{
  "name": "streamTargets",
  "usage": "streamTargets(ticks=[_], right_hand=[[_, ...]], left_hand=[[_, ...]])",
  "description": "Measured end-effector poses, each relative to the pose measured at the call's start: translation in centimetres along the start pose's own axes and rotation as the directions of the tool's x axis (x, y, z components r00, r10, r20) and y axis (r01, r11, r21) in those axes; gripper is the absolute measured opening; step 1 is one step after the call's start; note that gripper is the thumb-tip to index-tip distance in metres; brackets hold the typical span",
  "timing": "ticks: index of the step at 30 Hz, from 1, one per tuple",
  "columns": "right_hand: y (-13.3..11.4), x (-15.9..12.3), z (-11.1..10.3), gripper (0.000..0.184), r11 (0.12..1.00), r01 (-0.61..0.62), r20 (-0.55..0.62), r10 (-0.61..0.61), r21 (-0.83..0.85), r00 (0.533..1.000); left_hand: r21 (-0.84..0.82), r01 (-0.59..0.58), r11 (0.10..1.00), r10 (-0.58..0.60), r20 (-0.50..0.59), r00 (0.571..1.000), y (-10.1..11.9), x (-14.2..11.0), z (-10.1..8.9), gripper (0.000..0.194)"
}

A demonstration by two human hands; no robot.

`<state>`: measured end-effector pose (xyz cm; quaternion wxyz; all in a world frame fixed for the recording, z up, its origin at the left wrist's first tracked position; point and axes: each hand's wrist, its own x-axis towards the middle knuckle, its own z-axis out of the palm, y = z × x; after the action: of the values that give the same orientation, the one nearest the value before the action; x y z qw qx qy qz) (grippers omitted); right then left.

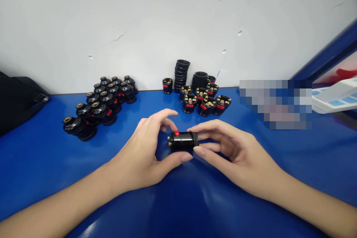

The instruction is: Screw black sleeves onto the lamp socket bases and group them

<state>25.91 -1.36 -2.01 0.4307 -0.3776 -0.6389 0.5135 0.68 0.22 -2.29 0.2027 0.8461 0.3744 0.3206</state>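
Note:
A black lamp socket (182, 140) with a red button on top and brass terminals on its left end lies sideways between my hands, just above the blue table (178, 200). My left hand (147, 152) curls round its left end, thumb under it and fingers over it. My right hand (225, 148) pinches its right end between thumb and fingers.
At the back left stands a group of several black capped sockets (100, 106). Behind the hands are several open sockets with brass terminals (205, 100), a stack of black rings (181, 74) and a lone socket (167, 85). A black bag (19, 100) lies far left; a white tray (334, 96) far right.

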Motion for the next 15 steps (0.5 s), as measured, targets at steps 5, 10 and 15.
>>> streamTargets(ticks=[5, 10, 15], right_hand=[[-0.05, -0.05, -0.14, 0.023, 1.000, 0.000, 0.010, 0.000, -0.001, 1.000], [-0.15, -0.12, -0.10, 0.021, 1.000, -0.012, 0.016, 0.012, 0.008, 1.000], [0.06, -0.11, 0.08, 0.022, 1.000, 0.011, 0.011, -0.011, -0.005, 1.000]], left_hand=[[-0.038, 0.021, 0.999, -0.020, 0.027, 0.999, -0.25, -0.05, 0.16, 0.056], [-0.038, -0.279, 0.960, 0.273, -0.111, 0.956, -0.76, 0.18, 0.48, 0.083], [-0.013, -0.008, 1.000, 0.009, 0.056, 0.998, -0.06, 0.10, 0.05, 0.052]])
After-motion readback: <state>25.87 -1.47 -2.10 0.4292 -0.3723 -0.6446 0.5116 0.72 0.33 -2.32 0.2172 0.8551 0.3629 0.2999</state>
